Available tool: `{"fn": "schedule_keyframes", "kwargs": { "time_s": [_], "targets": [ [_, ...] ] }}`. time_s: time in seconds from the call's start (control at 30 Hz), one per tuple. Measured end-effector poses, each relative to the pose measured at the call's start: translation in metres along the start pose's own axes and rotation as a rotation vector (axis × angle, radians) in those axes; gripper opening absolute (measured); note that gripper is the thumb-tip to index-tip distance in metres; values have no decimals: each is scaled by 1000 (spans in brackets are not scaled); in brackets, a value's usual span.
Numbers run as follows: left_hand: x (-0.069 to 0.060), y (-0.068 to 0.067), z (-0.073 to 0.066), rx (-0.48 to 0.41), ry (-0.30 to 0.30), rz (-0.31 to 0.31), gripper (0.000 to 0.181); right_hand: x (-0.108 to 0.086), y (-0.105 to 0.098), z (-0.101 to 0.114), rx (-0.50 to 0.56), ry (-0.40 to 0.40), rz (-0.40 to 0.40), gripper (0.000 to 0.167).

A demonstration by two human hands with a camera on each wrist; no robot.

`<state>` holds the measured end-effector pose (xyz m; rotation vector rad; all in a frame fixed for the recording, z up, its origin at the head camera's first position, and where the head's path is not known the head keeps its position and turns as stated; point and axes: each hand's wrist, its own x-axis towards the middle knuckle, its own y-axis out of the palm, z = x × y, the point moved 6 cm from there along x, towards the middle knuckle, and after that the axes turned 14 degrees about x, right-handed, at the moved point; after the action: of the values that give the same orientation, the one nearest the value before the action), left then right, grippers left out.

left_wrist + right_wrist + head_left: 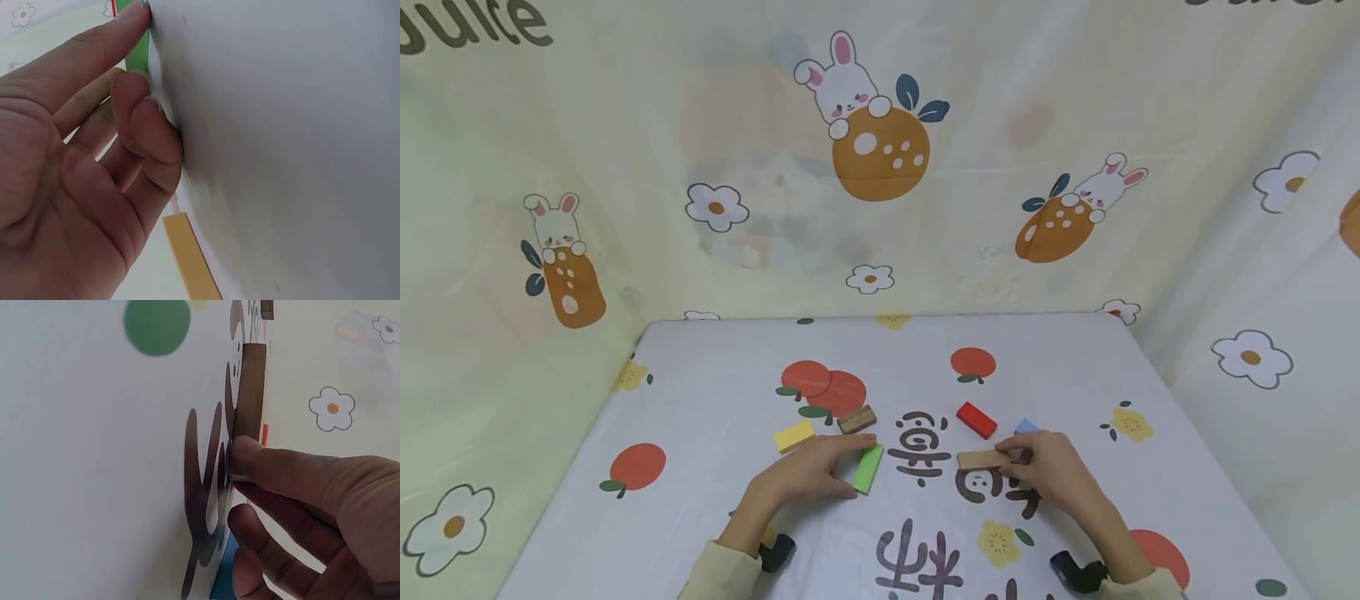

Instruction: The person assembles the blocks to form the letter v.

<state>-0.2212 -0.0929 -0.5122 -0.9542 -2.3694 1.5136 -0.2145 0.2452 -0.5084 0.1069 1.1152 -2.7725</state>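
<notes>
In the head view a green block lies on the cloth, pinched at its ends between the thumb and fingers of the left hand. That grip shows in the left wrist view too, with the green block past the left hand. The right hand pinches the right end of a light wooden block. In the right wrist view the thumb of the right hand lies against the wooden block, which rests on the cloth.
A yellow block and a dark wooden block lie beyond the left hand. Beyond the wooden block sits a red block. A blue block is partly hidden behind the right hand. Printed cloth covers the table.
</notes>
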Motion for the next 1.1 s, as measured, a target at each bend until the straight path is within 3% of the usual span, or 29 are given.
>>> {"fn": "schedule_keyframes", "kwargs": {
  "time_s": [0.63, 0.93, 1.1],
  "targets": [
    [1, -2, -11, 200, -1, -99, 74, -7, 13, 19, -43, 46, -49, 26],
    [5, 2, -15, 295, -61, -111, 76, -10, 29, 28, 17, 70, -30, 34],
    [5, 4, -14, 308, -61, -118, 77, -10, 32, 32, 65, 67, 0, 37]
  ]
}}
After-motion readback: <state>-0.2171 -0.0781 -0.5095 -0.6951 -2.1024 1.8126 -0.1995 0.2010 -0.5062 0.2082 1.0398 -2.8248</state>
